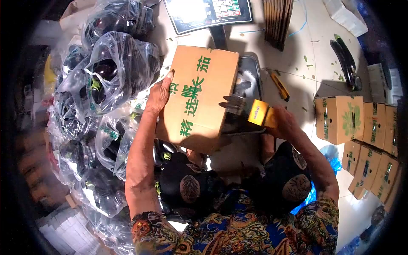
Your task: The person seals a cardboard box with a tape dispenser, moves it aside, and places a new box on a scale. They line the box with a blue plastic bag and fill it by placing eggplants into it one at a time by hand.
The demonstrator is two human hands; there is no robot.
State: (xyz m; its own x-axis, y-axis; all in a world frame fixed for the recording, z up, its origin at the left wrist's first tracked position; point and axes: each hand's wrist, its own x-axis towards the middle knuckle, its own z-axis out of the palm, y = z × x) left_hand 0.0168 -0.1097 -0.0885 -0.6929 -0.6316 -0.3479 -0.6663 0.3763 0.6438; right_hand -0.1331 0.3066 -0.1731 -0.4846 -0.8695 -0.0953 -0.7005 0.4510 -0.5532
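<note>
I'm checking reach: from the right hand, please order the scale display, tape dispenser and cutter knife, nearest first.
1. Tape dispenser, in the right hand.
2. Cutter knife, on the floor ahead.
3. Scale display, farther ahead, leftward.

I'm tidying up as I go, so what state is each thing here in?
Cardboard box: tilted, held by left hand.
Tape dispenser: gripped in right hand.
Utility knife: lying down, blade position unclear.
Display: lit, reading washed out.
Plastic bags: filled with eggplants.
Loose eggplants: whole, on the floor.
</note>
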